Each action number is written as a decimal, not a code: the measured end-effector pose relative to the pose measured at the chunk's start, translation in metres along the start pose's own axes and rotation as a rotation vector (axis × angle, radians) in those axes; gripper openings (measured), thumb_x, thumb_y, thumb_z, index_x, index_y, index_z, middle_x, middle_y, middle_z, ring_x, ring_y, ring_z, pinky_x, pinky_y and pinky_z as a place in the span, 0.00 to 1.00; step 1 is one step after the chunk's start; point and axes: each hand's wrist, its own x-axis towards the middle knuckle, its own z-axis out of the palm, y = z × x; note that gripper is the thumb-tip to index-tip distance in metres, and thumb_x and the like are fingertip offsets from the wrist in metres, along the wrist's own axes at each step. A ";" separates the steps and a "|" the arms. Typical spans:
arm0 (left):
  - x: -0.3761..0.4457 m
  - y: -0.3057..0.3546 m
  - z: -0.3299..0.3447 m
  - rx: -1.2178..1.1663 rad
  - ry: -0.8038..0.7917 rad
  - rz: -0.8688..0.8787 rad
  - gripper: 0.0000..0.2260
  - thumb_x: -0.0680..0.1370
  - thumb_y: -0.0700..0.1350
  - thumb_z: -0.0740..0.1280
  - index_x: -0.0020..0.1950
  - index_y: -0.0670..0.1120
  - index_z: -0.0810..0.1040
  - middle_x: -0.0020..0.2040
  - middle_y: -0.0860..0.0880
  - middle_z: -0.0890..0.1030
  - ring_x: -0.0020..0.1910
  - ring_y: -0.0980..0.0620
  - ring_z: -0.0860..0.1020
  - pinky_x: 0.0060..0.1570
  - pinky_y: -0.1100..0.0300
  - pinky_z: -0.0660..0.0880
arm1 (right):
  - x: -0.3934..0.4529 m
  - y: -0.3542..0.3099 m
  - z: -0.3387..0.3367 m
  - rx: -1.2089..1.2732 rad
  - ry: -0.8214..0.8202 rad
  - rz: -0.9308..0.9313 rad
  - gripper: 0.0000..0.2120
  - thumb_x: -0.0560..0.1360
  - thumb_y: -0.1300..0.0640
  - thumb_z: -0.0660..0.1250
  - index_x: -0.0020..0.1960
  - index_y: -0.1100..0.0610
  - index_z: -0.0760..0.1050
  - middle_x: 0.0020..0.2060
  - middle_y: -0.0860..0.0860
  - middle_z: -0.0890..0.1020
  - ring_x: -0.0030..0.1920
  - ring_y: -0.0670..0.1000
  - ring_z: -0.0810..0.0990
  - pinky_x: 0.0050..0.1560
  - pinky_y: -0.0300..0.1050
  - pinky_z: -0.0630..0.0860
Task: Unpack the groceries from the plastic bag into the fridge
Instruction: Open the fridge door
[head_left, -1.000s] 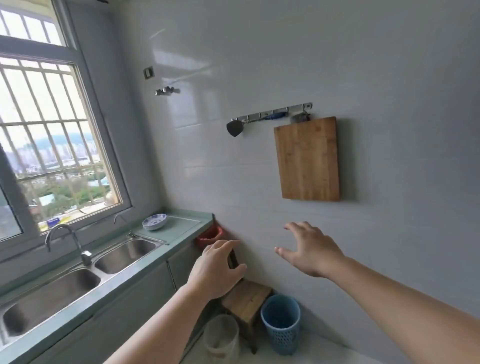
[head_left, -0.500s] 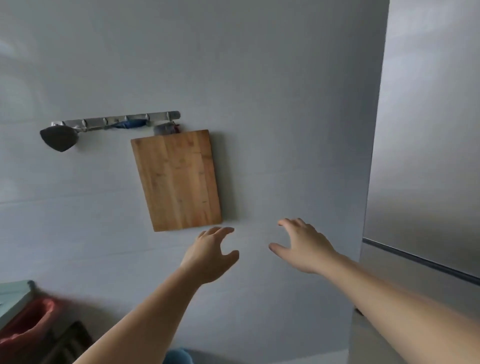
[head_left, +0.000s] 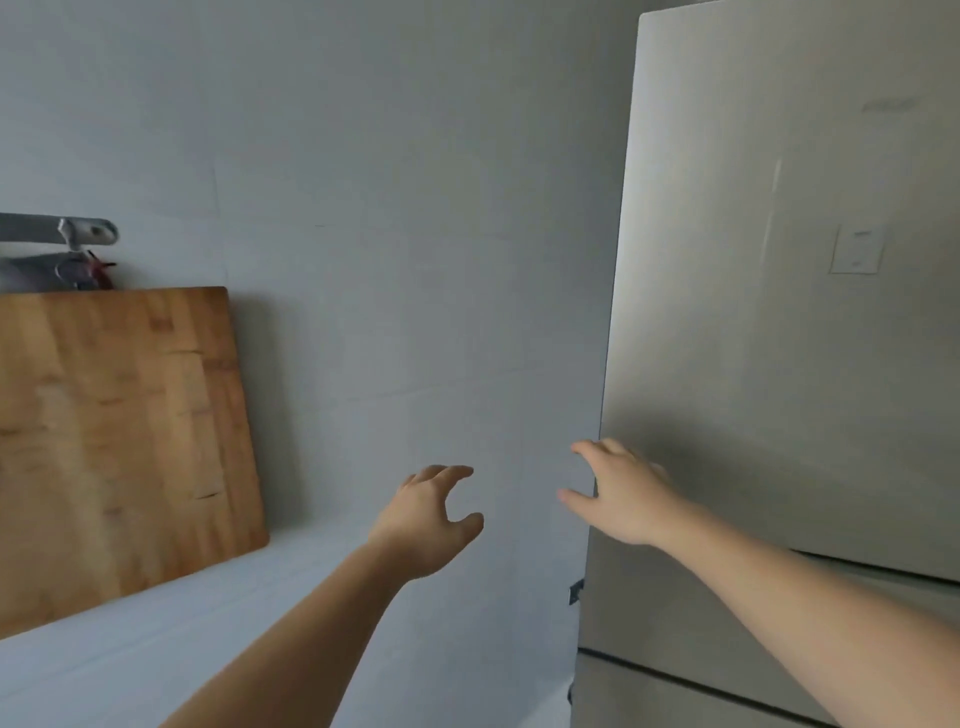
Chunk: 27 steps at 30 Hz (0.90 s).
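Observation:
A tall silver fridge (head_left: 779, 312) fills the right side, its doors closed, with dark seams between the upper door and the lower drawers. My right hand (head_left: 621, 491) reaches out with fingers spread, its fingertips at the left edge of the upper door. My left hand (head_left: 428, 512) hovers in front of the white wall, fingers loosely curved, holding nothing. No plastic bag or groceries are in sight.
A wooden cutting board (head_left: 119, 441) hangs on the white tiled wall (head_left: 389, 260) at the left, under a metal hook rail (head_left: 67, 231). The wall meets the fridge's left side.
The view has swung right from the sink and counter to the fridge. Both hands stay raised, and my right hand has come up to the fridge door's left edge.

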 end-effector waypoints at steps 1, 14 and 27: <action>0.009 0.000 0.004 -0.026 -0.011 0.006 0.26 0.76 0.54 0.66 0.74 0.55 0.65 0.73 0.54 0.66 0.72 0.51 0.63 0.67 0.56 0.66 | 0.006 0.003 -0.003 -0.042 0.004 0.008 0.30 0.75 0.38 0.59 0.74 0.49 0.59 0.69 0.49 0.68 0.69 0.54 0.67 0.64 0.53 0.67; 0.145 0.044 0.098 -0.481 -0.133 -0.043 0.29 0.78 0.52 0.66 0.76 0.52 0.60 0.71 0.50 0.68 0.67 0.50 0.71 0.55 0.61 0.69 | 0.122 0.053 -0.032 -0.715 0.078 -0.244 0.23 0.77 0.43 0.58 0.67 0.54 0.66 0.63 0.54 0.71 0.64 0.57 0.70 0.58 0.53 0.66; 0.229 0.067 0.170 -0.663 -0.349 0.100 0.18 0.81 0.51 0.61 0.70 0.49 0.69 0.61 0.51 0.77 0.60 0.53 0.76 0.58 0.62 0.72 | 0.188 0.060 -0.021 -1.237 -0.078 -0.226 0.21 0.80 0.48 0.52 0.67 0.55 0.72 0.62 0.53 0.77 0.65 0.58 0.69 0.71 0.67 0.34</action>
